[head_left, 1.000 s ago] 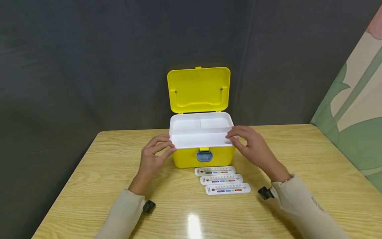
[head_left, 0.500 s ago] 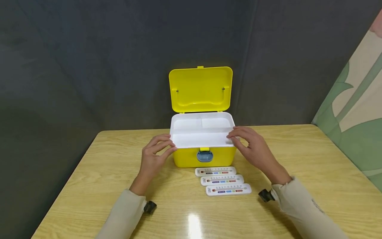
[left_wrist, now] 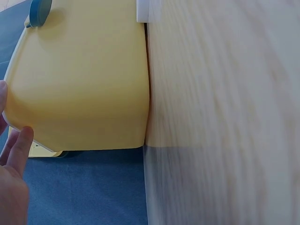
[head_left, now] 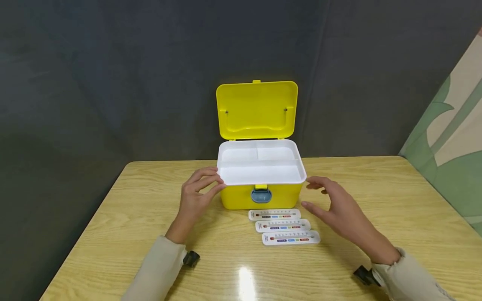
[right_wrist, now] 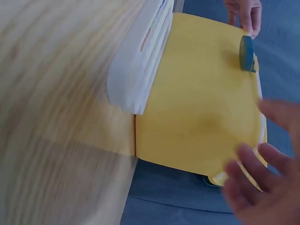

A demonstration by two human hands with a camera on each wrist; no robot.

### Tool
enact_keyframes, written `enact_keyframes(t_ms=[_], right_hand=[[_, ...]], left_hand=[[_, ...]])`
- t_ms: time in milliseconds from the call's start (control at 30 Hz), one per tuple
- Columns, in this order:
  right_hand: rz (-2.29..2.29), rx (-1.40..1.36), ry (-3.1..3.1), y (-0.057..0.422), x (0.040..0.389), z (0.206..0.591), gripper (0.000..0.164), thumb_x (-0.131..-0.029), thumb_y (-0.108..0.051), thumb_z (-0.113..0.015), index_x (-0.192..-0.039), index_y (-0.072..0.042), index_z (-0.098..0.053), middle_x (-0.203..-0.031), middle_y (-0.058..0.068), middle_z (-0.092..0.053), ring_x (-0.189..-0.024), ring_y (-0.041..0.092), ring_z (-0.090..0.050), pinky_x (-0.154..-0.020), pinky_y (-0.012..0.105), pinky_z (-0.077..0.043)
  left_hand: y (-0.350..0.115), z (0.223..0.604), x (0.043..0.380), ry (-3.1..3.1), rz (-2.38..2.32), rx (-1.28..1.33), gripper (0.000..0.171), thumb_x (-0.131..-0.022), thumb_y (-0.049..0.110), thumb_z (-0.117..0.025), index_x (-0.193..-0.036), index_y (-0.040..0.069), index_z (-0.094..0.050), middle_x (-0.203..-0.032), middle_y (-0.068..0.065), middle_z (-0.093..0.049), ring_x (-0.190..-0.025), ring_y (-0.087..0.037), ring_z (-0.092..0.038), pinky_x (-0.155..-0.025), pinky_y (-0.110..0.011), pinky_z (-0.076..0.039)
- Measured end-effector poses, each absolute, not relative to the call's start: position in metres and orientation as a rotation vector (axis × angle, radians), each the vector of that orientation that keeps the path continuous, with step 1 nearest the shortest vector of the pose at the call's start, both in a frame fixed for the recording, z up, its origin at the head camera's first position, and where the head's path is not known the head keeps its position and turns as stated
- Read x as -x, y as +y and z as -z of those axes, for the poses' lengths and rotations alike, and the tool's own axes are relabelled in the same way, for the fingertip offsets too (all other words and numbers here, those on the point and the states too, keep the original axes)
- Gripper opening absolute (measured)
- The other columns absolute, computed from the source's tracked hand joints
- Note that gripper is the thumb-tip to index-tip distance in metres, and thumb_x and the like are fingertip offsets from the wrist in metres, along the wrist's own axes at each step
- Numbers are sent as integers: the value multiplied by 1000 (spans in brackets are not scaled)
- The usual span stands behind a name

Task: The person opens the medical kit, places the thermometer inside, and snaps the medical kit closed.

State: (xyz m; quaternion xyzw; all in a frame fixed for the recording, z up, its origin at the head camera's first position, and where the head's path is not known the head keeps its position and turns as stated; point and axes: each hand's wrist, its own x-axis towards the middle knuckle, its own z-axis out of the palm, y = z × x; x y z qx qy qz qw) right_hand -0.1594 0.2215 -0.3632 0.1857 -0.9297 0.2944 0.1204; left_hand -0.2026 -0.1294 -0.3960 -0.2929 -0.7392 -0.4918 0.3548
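A yellow storage box (head_left: pixel 239 197) stands with its lid (head_left: pixel 257 109) raised, a blue-grey latch (head_left: pixel 261 195) on its front. A white divided tray (head_left: pixel 263 172) sits in its top. At the front left corner, my left hand (head_left: pixel 196 194) pinches the tray rim with thumb and fingertips; in the left wrist view, a finger (left_wrist: pixel 21 147) lies along the box's side near the rim. My right hand (head_left: pixel 339 209) is off the box's front right corner, thumb and fingers spread, holding nothing. The right wrist view shows that hand (right_wrist: pixel 267 183) blurred.
In front of the box, three white thermometers (head_left: pixel 282 225) lie in a staggered row on the wooden table (head_left: pixel 124 234). A dark cloth (head_left: pixel 150 83) hangs behind the table, and a patterned panel (head_left: pixel 452 138) is at the right.
My right hand has let go of the tray's right rim and moved right and toward me, its fingers spreading. The left hand stays at the left corner; the view has shifted slightly.
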Motion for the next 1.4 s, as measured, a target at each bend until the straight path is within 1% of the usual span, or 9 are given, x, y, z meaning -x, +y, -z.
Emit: enact_keyframes(t_ms=[67,167,300,500,667,867,1000,1200,1400], right_hand=[[-852,-549,-2823,221,157,362,51,-87,-28,-79,-127,-8,-54,-113,8,-66,-106,28,-62,-90,48,-53],[-810,-589,-2972,218,155,362,44,-83,-37,-81,-113,-14,-57,-102,2,-66,-95,21,-62,-82,39,-55],[-708,-718,-3135,213,151,367,48,-75,-45,-85,-107,-20,-59,-100,-6,-63,-91,13,-57,-75,30,-52],[-605,-846,-3144,209,146,380,56,-69,-35,-91,-113,-21,-59,-109,-3,-60,-96,14,-55,-82,36,-53],[-559,-795,-3139,206,143,388,53,-71,-28,-91,-113,-20,-58,-110,-2,-59,-97,16,-53,-84,38,-52],[-535,-788,-3134,203,141,392,52,-74,-28,-88,-116,-19,-59,-104,-6,-58,-96,14,-54,-84,37,-52],[-531,-781,-3136,201,140,392,52,-74,-28,-89,-117,-18,-59,-106,-4,-58,-96,14,-54,-84,38,-53],[-516,-840,-3055,202,137,390,52,-70,-23,-91,-110,-18,-57,-105,-3,-56,-92,12,-52,-79,35,-52],[-525,-824,-3095,207,135,387,53,-67,-20,-93,-101,-18,-53,-96,-5,-51,-83,10,-48,-71,27,-48]], left_hand=[[-131,396,202,-1917,1267,749,16,-72,-7,-83,-83,3,-77,-95,-13,-69,-108,-28,-65,-103,-21,-52],[-132,396,201,-1923,1272,730,16,-72,-8,-83,-83,3,-77,-95,-13,-69,-109,-28,-64,-103,-20,-52],[-133,394,199,-1924,1294,739,16,-73,-8,-82,-83,2,-76,-96,-14,-68,-109,-28,-64,-104,-20,-52],[-131,391,200,-1915,1281,760,16,-73,-8,-82,-84,2,-76,-96,-14,-68,-109,-29,-63,-104,-19,-51],[-129,393,200,-1914,1304,782,17,-73,-10,-81,-85,2,-76,-96,-14,-68,-110,-29,-63,-104,-19,-51],[-128,394,200,-1936,1289,767,16,-74,-7,-82,-84,3,-76,-97,-12,-68,-112,-26,-63,-105,-20,-51],[-128,393,199,-1946,1280,758,15,-74,-6,-82,-84,3,-76,-97,-12,-68,-112,-26,-63,-105,-21,-51],[-129,393,198,-1942,1273,753,15,-74,-7,-82,-84,3,-76,-96,-13,-68,-111,-27,-64,-104,-20,-51],[-129,393,199,-1948,1271,755,15,-74,-6,-82,-84,3,-77,-97,-12,-69,-110,-30,-63,-105,-20,-51]])
